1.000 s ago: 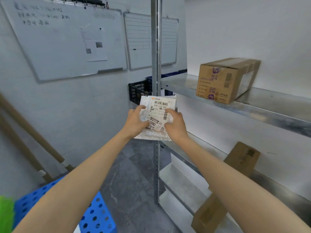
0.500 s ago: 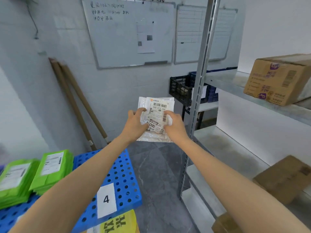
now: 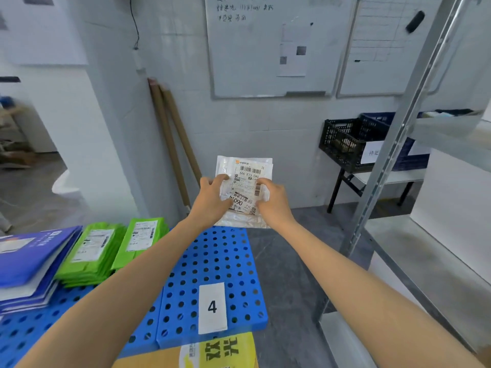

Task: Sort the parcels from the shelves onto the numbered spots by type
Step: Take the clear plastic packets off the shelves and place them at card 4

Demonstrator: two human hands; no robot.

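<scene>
I'm pinching the clear parcel (image 3: 247, 171) by its sides between my left hand (image 3: 212, 200) and right hand (image 3: 273, 205), holding it over the far end of spot 4 (image 3: 212, 308). Green parcels (image 3: 106, 251) and blue parcels (image 3: 29, 258) are lying stacked left of my hands, so sorting seems partway. The black crate (image 3: 342, 139) right of them is holding something unclear.

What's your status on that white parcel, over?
Left hand and right hand both gripping white parcel. Parcel in air beyond the number 4 label. Green parcels stacked to its left.
</scene>
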